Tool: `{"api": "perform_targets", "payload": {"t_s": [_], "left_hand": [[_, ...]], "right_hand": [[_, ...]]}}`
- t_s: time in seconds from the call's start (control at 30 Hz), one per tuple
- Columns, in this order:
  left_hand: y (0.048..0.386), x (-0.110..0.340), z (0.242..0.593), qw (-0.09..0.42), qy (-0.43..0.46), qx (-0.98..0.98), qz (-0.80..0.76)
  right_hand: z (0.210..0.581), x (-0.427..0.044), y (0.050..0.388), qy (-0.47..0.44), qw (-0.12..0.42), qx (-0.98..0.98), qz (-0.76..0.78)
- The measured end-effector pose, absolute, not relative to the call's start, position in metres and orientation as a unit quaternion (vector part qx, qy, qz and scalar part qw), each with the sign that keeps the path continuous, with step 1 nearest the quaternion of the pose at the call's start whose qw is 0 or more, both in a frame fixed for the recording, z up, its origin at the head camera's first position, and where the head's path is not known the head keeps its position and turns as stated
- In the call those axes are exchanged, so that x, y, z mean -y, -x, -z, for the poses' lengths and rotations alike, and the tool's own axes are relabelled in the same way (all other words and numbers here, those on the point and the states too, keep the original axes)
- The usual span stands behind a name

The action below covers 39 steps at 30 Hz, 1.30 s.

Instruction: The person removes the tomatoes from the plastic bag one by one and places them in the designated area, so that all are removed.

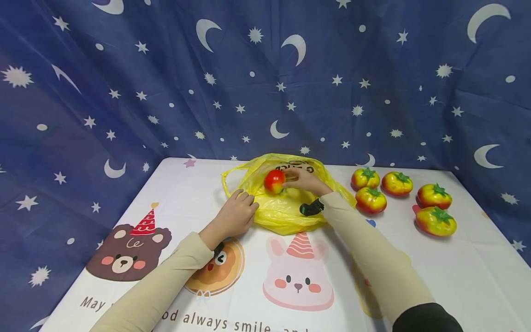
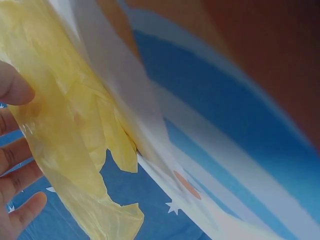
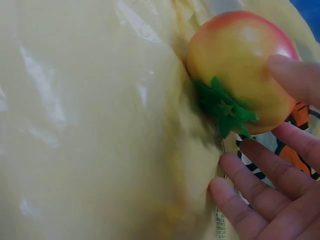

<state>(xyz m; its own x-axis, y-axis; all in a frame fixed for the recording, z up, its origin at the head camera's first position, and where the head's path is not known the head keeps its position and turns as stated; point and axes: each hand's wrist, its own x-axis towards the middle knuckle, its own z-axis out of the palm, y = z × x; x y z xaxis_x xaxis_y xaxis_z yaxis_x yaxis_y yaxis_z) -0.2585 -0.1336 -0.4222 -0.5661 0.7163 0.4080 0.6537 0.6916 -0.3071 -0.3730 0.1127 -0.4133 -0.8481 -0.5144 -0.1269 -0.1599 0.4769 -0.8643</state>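
Note:
A yellow plastic bag (image 1: 286, 212) lies on the table with its mouth spread open. My left hand (image 1: 237, 214) grips the bag's near left edge; in the left wrist view the thumb lies over the thin plastic (image 2: 65, 125) and the fingers are behind it. Over the bag's opening, my right hand (image 1: 304, 180) holds a red-and-yellow toy tomato (image 1: 274, 181). Close up in the right wrist view, the thumb presses the tomato's side and its green leafy top (image 3: 227, 110) faces the camera. Part of the index finger is hidden under the fruit.
Several more toy tomatoes (image 1: 370, 200) stand in a loose group on the right of the table. The white tablecloth (image 1: 244, 276) carries printed cartoon animals and lettering. A dark blue curtain (image 1: 249, 110) with moons and stars hangs behind.

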Motion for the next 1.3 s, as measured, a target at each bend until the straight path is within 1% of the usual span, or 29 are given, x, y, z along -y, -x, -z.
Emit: {"api": "perform_targets", "payload": {"t_s": [0.17,0.57,0.87,1.07,1.3], "left_hand": [[0.258,0.133,0.423,0.255,0.386,0.885,-0.061],[0.258,0.132,0.423,0.251,0.386,0.885,-0.065],[0.258,0.133,0.423,0.26,0.39,0.881,-0.065],[0.258,0.133,0.422,0.256,0.391,0.882,-0.064],[0.259,0.134,0.422,0.249,0.389,0.884,-0.065]], "right_hand": [[0.416,-0.111,0.374,0.195,0.193,-0.833,0.48],[0.415,-0.103,0.373,0.243,0.182,-0.817,0.49],[0.417,-0.101,0.372,0.191,0.189,-0.819,0.507],[0.419,-0.107,0.373,0.207,0.178,-0.816,0.51],[0.419,-0.109,0.374,0.211,0.172,-0.835,0.478]]}}
